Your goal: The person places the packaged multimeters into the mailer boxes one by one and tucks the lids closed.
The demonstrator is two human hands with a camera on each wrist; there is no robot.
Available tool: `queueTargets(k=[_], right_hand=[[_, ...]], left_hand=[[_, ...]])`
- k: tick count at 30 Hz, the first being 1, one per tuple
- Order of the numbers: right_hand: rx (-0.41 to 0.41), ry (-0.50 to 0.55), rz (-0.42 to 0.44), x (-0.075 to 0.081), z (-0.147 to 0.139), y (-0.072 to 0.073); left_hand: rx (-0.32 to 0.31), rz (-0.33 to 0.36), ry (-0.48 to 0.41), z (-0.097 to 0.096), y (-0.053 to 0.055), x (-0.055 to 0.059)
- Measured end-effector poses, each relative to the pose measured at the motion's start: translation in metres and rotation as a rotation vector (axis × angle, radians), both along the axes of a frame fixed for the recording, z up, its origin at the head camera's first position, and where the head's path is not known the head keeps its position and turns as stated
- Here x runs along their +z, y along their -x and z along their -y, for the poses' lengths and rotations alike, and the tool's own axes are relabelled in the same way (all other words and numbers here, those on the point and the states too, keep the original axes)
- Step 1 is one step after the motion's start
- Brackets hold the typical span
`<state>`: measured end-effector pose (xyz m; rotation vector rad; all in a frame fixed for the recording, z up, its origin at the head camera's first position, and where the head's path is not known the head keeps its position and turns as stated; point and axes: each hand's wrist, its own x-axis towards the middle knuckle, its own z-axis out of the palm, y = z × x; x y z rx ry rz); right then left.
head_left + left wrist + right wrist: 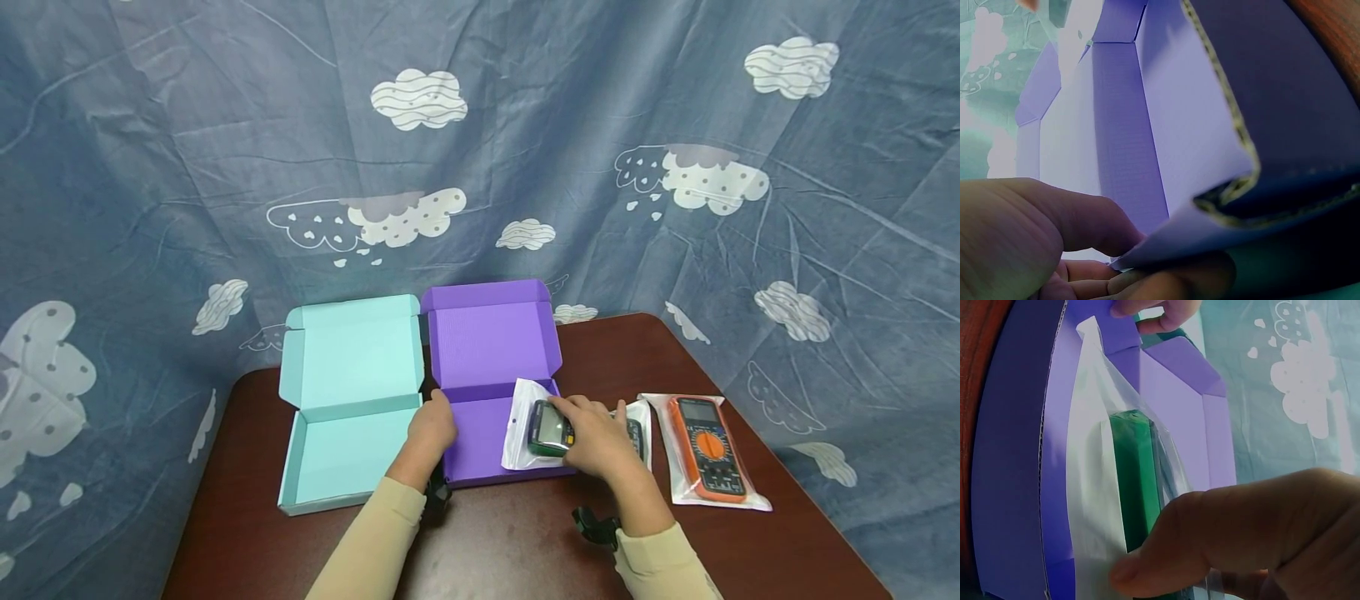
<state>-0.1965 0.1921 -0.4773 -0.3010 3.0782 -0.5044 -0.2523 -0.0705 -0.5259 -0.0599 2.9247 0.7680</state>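
A green multimeter in a clear and white plastic bag is held by my right hand above the right part of the open purple box. My fingers cover its middle, with part of its dial face showing beyond them. In the right wrist view the thumb presses on the bag beside the green edge of the meter. Meanwhile my left hand pinches the box's left side wall between thumb and fingers, as the left wrist view shows.
Left of the purple box stands an open light-teal box, its lid raised. An orange multimeter in a plastic bag lies on the brown table at right. A blue cloud-patterned curtain hangs behind.
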Motion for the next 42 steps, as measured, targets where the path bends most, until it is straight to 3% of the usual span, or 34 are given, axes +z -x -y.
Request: queueTargets(k=[25, 42], right_hand=[[0.039, -0.093, 0.047, -0.008, 0.019, 0.018], [0.074, -0.158, 0.011, -0.013, 0.028, 0.022]], left_hand=[[0.011, 0.015, -0.017, 0.002, 0.000, 0.004], [0.011, 0.007, -0.008, 0.002, 0.000, 0.004]])
